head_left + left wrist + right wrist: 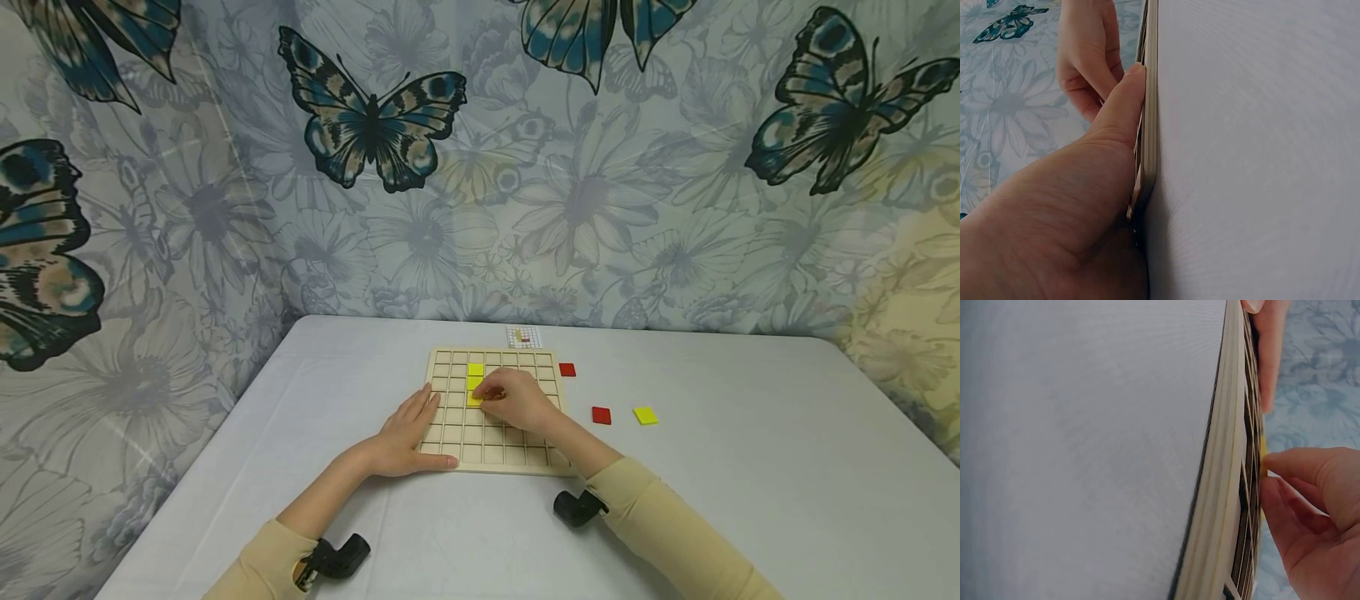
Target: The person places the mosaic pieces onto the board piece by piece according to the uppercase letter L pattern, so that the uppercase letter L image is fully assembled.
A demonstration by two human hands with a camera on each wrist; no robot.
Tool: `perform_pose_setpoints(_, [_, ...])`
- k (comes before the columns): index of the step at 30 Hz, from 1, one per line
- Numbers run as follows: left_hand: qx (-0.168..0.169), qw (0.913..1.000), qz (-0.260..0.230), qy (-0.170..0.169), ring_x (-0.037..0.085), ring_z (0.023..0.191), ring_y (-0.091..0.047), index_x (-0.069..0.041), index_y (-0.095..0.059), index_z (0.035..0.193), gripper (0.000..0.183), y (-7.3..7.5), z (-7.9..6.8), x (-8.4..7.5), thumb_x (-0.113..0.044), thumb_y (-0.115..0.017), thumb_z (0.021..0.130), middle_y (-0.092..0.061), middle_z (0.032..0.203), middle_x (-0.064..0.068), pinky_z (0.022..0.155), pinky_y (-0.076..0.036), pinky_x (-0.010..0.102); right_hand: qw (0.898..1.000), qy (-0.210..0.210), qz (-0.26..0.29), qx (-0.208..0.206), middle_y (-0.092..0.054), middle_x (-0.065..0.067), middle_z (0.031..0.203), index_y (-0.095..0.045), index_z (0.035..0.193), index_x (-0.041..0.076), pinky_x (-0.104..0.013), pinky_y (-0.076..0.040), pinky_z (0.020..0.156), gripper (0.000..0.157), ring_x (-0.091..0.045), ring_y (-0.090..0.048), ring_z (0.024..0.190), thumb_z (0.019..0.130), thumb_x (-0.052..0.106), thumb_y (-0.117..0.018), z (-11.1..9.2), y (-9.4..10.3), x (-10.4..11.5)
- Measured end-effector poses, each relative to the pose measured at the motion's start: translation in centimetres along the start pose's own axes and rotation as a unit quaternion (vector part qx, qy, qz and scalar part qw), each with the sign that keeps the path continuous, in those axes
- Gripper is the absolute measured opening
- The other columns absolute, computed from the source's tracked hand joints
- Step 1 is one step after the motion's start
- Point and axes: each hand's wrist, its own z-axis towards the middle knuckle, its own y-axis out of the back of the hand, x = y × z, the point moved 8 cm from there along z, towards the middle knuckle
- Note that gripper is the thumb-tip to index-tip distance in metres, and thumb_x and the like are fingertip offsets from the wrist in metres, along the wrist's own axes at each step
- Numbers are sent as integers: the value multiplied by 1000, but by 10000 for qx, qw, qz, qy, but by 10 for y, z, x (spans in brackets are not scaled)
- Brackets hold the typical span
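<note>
A wooden grid board [517, 454] lies on the table, with yellow square tiles [476, 369] in one column of its cells. My left hand [401, 437] rests along the board's left side, thumb on the front edge and fingers stretched out. Over the column, my right hand [521, 402] pinches a yellow tile [474, 400] at the lower end between thumb and fingertips. Those fingertips partly cover it. In the right wrist view, a sliver of yellow tile [1264, 464] shows at the right hand's fingertips.
Right of the board lie a red tile [567, 370] near its edge, another red tile [602, 415] and a yellow tile [646, 416]. A small printed grid card [523, 337] lies behind the board. The white table [750, 500] meets a butterfly-patterned backdrop [450, 250].
</note>
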Motion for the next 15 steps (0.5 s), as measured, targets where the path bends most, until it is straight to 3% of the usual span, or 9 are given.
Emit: perform_pose_setpoints(15, [64,9999,44,152,37,147,5,2,-9,155,107,-1,0,2,-56,-66,86,6,161,19,114,-8,58,9982,-453,394,-66,-68,2,95,-74,98,10,-31,-51,80,14,-13,-61,86,85,7,-75,-7,4,-7])
